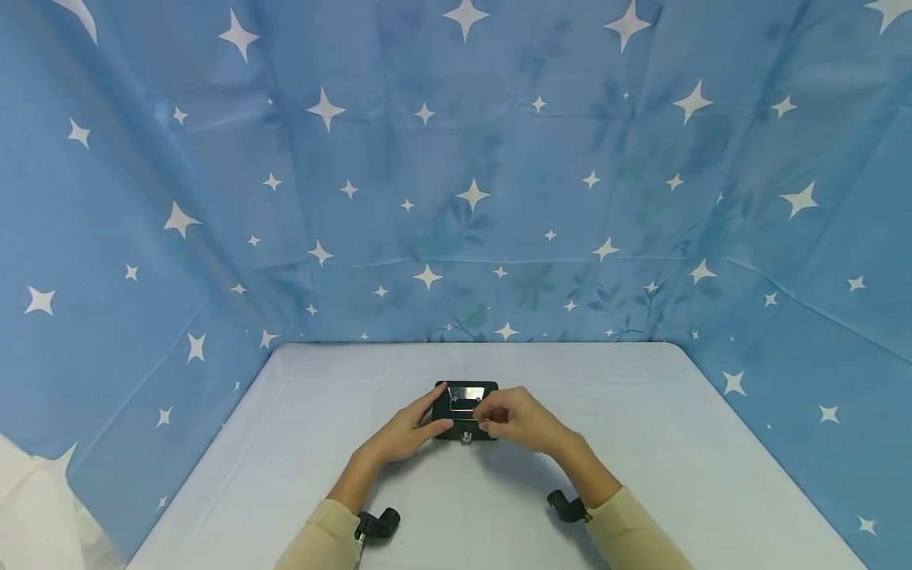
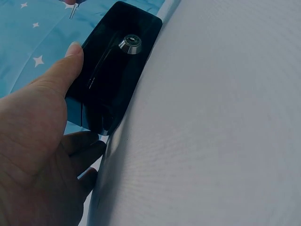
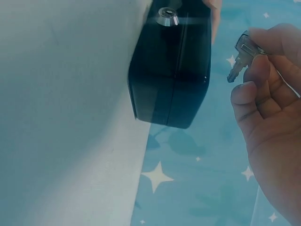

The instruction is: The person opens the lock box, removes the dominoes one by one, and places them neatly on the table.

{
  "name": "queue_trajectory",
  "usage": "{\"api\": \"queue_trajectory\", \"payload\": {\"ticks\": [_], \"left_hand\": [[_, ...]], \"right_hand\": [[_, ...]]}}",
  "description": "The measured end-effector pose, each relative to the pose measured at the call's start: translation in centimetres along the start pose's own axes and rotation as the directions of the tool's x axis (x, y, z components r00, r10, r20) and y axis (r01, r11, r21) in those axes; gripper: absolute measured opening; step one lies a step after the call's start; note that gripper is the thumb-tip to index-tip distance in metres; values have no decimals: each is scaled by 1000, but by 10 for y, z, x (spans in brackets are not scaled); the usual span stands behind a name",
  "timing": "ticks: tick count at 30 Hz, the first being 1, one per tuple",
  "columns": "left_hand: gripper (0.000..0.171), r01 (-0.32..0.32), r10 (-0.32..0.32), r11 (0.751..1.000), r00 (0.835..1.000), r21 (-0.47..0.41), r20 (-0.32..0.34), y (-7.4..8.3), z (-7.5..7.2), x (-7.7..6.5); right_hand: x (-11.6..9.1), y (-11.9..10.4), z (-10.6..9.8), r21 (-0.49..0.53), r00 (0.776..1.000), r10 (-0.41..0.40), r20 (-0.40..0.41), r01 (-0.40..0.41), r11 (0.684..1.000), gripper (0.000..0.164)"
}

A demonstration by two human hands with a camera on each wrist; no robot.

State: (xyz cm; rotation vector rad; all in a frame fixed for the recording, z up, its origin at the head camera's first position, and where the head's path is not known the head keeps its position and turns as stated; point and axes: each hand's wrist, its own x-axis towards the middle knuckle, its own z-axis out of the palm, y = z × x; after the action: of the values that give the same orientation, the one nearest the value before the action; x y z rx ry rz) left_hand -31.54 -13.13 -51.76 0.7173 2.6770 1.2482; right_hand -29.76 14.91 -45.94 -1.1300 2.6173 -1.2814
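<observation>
Head view: A black box [image 1: 463,414] stood on a white table [image 1: 456,507], its lock [image 1: 466,437] on the front face and a shiny plate [image 1: 466,393] set in its lid. The left hand [image 1: 406,431] touched the box at its left side, thumb and index finger spread apart, the index fingertip at the far left corner and the thumb at the lid's front. The right hand [image 1: 523,419] was poised at the right part of the box, its fingertips drawn together; the small object between them was indistinct at this scale. Behind the box hung a blue curtain [image 1: 456,158] patterned with white stars.

Left wrist view: The left thumb lay along the front edge of the box lid, while the other fingers, loosely bent, lay at the box's left end without closing around it. A metal key [image 2: 74,10], partly cut off by the picture's upper edge, appeared over the lid side of the box.

Right wrist view: The right thumb and forefinger pinched the key by its head. The toothed blade pointed away from the fingers, above the box lid and apart from it.
</observation>
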Motion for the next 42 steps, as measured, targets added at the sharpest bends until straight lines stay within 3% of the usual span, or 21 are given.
{"api": "queue_trajectory", "payload": {"ticks": [15,25,42], "left_hand": [[77,-3,2,1000,1000,-16,-4,-2,1,1],[77,-2,2,1000,1000,-4,-2,-2,1,1],[77,6,-6,1000,1000,-14,4,-1,0,0]], "right_hand": [[2,-2,8,-37,994,28,102,-25,999,13],[3,-1,11,-53,989,-11,148,19,998,13],[5,1,18,-81,977,64,202,-49,996,13]]}}
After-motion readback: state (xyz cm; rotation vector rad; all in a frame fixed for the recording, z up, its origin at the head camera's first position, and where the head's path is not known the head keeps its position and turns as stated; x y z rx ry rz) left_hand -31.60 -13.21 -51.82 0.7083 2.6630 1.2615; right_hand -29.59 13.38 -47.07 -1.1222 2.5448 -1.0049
